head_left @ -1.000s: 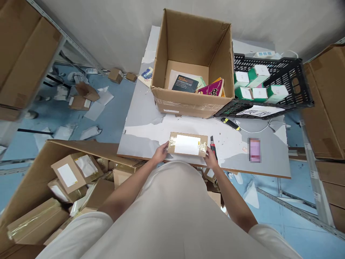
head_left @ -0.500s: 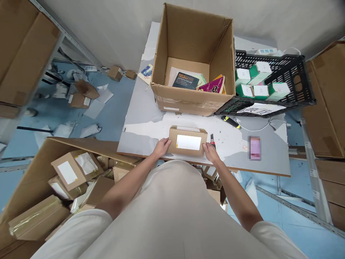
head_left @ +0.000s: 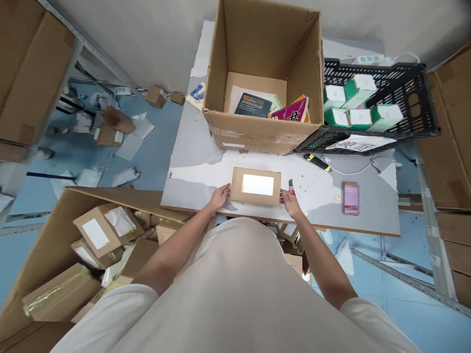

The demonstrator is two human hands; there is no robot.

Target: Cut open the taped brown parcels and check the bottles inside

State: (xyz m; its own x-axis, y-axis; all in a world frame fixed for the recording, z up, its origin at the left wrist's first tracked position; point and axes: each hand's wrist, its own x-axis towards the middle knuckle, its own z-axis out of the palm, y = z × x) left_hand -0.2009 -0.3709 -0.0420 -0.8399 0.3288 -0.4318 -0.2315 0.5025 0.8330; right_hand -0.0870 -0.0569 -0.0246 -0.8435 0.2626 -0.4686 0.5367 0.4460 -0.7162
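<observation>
A small brown cardboard box [head_left: 255,199] with a white label on top lies in front of me near the table's front edge. My left hand [head_left: 220,196] is at its left end, fingertips against the side. At the right end, my right hand [head_left: 290,200] has its fingers against the box's side. The box sits between both hands, its top fully visible. Just beyond my right hand lies a red and black utility knife [head_left: 291,186], partly covered by the fingers.
A large open carton [head_left: 257,135] holding several books stands behind. To its right, a black crate [head_left: 419,125] holds green-and-white boxes. A yellow-black cutter [head_left: 317,162] and a blurred pink object [head_left: 351,198] lie on the table [head_left: 191,189]. A big carton [head_left: 110,192] of parcels is at lower left.
My thumbs have left the box's top, and both hands now sit lower along its ends. The box's top flap edge now lies flat. The view has shifted slightly.
</observation>
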